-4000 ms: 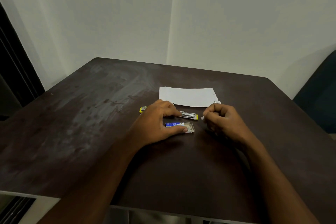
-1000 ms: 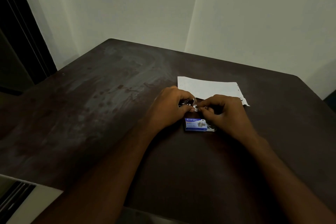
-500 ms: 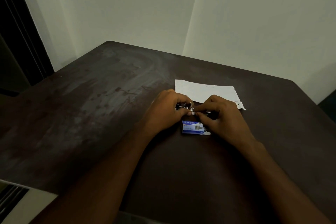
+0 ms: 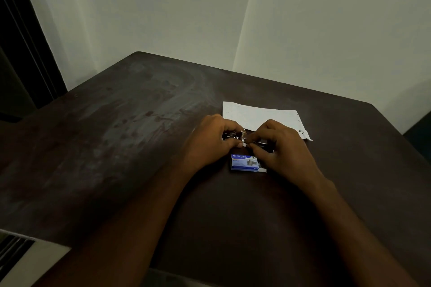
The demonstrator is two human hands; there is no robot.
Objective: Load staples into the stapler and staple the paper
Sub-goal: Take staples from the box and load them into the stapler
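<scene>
A: Where is the stapler (image 4: 233, 135)?
B: On the dark table (image 4: 116, 147), between the two hands, just this side of the paper (image 4: 258, 116). Most of it is hidden under fingers; only some metal parts show in the gap between the hands.

A: What is the left hand (image 4: 210, 142) doing?
B: It is curled over the stapler's left part, fingers bent down around it and the thumb tip pressed in toward the middle. It has hold of the stapler.

A: And the right hand (image 4: 284, 149)?
B: Also curled, thumb and forefinger pinched together right where they meet the left thumb. A small pale bit (image 4: 245, 144) sits at that pinch. Whether it is a strip of staples or a part of the stapler, I cannot tell; it is too small.

A: The staple box (image 4: 245, 162)?
B: Blue, lying flat on the table just below the hands, its right end tucked under the right hand. A pale end sticks out at its right side.

A: The paper?
B: White, flat on the table behind the hands, its near edge partly covered by them. Its right edge looks ragged.
</scene>
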